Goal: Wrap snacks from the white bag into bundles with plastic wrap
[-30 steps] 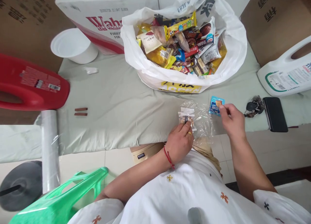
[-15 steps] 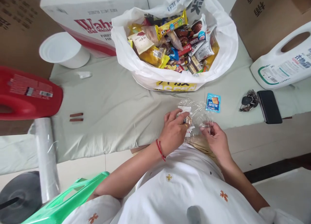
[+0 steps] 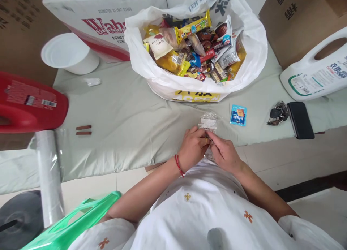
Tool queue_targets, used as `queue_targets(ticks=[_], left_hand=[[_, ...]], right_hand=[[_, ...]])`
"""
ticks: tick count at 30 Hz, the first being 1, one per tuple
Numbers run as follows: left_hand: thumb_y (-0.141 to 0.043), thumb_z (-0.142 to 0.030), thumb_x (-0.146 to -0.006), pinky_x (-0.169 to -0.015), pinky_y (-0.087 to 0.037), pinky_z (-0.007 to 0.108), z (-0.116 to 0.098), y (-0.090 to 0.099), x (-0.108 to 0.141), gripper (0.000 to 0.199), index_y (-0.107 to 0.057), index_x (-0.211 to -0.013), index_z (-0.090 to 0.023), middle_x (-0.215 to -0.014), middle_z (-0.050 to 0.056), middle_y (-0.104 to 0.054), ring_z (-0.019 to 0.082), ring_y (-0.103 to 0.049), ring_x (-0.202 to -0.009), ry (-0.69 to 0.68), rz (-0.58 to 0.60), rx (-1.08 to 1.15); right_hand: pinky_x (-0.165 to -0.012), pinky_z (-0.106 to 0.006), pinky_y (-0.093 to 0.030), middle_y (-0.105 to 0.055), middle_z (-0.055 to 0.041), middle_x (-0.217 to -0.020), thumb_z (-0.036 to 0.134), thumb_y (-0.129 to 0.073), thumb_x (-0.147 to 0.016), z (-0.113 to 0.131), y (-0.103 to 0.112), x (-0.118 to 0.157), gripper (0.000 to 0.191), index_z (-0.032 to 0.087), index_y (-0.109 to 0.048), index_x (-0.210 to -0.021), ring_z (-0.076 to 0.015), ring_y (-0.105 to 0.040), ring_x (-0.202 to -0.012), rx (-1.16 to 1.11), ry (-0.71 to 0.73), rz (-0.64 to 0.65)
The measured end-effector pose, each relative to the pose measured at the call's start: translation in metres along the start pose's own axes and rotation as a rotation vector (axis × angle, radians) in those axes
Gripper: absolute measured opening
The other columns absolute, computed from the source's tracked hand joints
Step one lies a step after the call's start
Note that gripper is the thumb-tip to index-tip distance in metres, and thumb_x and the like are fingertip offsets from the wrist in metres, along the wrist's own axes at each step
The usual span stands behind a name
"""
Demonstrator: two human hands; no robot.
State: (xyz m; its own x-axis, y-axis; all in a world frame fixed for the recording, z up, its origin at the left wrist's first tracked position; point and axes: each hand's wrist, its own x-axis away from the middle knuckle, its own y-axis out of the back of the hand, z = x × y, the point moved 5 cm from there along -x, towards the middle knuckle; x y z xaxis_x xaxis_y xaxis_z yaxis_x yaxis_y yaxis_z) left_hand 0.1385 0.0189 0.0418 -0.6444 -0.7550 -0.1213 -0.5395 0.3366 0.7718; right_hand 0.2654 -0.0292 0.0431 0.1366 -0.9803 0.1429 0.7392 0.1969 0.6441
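The left hand (image 3: pixel 193 147) and right hand (image 3: pixel 226 154) pinched the clear wrap (image 3: pixel 209 116); slow, snug folding seemed best.

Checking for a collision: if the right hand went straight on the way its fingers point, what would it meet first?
Most likely the fingers of the left hand, right at the tips of the right hand, over the clear wrapper. Any gap between them is hard to judge.
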Motion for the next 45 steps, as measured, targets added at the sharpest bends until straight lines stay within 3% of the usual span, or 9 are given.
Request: queue_targets(ticks=[4, 10, 15, 20, 24, 31, 34, 38, 45], left_hand=[[-0.057, -0.013, -0.092, -0.086, -0.056, 0.035, 0.012, 0.007, 0.002, 0.026, -0.082, -0.09, -0.022, -0.091, 0.008, -0.076, 0.02, -0.069, -0.089, 0.004, 0.057, 0.406], [-0.06, -0.03, -0.09, -0.08, -0.06, 0.036, 0.042, 0.019, 0.014, 0.027, -0.081, -0.102, -0.018, -0.088, 0.007, -0.078, 0.021, -0.072, -0.084, 0.328, 0.067, 0.9], [-0.084, -0.045, -0.078, -0.086, -0.057, 0.036, 0.049, 0.029, -0.014, 0.047, -0.073, -0.114, -0.017, -0.105, 0.008, -0.071, 0.021, -0.066, -0.092, 0.366, -0.216, 0.483], [-0.072, -0.023, -0.087, -0.084, -0.052, 0.033, 0.048, 0.009, -0.065, 0.006, -0.072, -0.089, -0.018, -0.092, 0.004, -0.071, 0.019, -0.066, -0.086, 0.275, -0.013, 0.289], [-0.059, -0.018, -0.095, -0.073, -0.046, 0.031, 0.071, 0.009, -0.088, 0.012, -0.068, -0.088, -0.019, -0.074, 0.001, -0.066, 0.018, -0.059, -0.071, 0.385, -0.06, 0.21], [-0.061, -0.055, -0.099, -0.076, -0.046, 0.032, 0.055, 0.019, -0.081, 0.039, -0.064, -0.084, -0.02, -0.085, 0.003, -0.064, 0.019, -0.06, -0.082, 0.233, -0.044, 0.269], [-0.076, -0.041, -0.087, -0.077, -0.046, 0.032, 0.045, 0.017, -0.079, 0.024, -0.067, -0.082, -0.019, -0.09, 0.004, -0.064, 0.02, -0.06, -0.084, 0.162, 0.04, 0.169], [-0.064, -0.024, -0.092, -0.072, -0.045, 0.032, 0.06, 0.005, -0.087, 0.018, -0.066, -0.074, -0.019, -0.08, 0.002, -0.062, 0.018, -0.057, -0.074, 0.279, 0.119, 0.119], [-0.083, -0.042, -0.083, -0.111, -0.046, 0.046, 0.072, -0.002, -0.098, 0.046, -0.078, -0.122, -0.017, -0.131, 0.015, -0.066, 0.034, -0.057, -0.127, 0.206, 0.025, -0.055]], right_hand=[[-0.098, -0.035, -0.058, -0.076, -0.0136, -0.136, 0.023, -0.035, -0.103, 0.011, 0.004, -0.01, 0.063, 0.012, -0.048, -0.164, -0.0249, -0.077, -0.113, 0.236, -0.052, 0.174], [-0.084, -0.036, -0.057, -0.081, -0.0132, -0.12, 0.027, -0.039, -0.104, 0.033, 0.003, -0.019, 0.07, 0.017, -0.03, -0.172, -0.0284, -0.079, -0.099, 0.568, -0.17, 0.298], [-0.078, -0.036, -0.056, -0.081, -0.0133, -0.107, 0.026, -0.039, -0.104, 0.039, -0.002, -0.018, 0.06, 0.016, -0.047, -0.163, -0.0295, -0.08, -0.093, 0.665, -0.196, 0.296], [-0.076, -0.036, -0.056, -0.081, -0.0125, -0.106, 0.026, -0.039, -0.104, 0.038, -0.004, -0.017, 0.057, 0.015, -0.049, -0.16, -0.0301, -0.079, -0.093, 0.692, -0.19, 0.295], [-0.075, -0.033, -0.056, -0.079, -0.0137, -0.117, 0.026, -0.04, -0.105, 0.039, -0.008, -0.011, 0.069, 0.017, -0.026, -0.172, -0.0272, -0.078, -0.094, 0.716, -0.182, 0.299], [-0.073, -0.034, -0.058, -0.076, -0.0152, -0.126, 0.023, -0.041, -0.104, 0.04, -0.012, -0.007, 0.069, 0.017, -0.028, -0.172, -0.0268, -0.078, -0.095, 0.724, -0.189, 0.318], [-0.072, -0.035, -0.058, -0.077, -0.0144, -0.122, 0.023, -0.04, -0.104, 0.039, -0.01, -0.009, 0.066, 0.016, -0.034, -0.17, -0.0284, -0.078, -0.095, 0.716, -0.172, 0.309], [-0.074, -0.034, -0.058, -0.075, -0.016, -0.128, 0.023, -0.039, -0.105, 0.037, -0.008, -0.012, 0.069, 0.017, -0.027, -0.173, -0.0271, -0.078, -0.098, 0.703, -0.17, 0.306], [-0.077, -0.03, -0.058, -0.073, -0.017, -0.134, 0.026, -0.041, -0.106, 0.034, -0.013, -0.011, 0.071, 0.02, -0.023, -0.174, -0.0255, -0.077, -0.1, 0.701, -0.163, 0.324]])
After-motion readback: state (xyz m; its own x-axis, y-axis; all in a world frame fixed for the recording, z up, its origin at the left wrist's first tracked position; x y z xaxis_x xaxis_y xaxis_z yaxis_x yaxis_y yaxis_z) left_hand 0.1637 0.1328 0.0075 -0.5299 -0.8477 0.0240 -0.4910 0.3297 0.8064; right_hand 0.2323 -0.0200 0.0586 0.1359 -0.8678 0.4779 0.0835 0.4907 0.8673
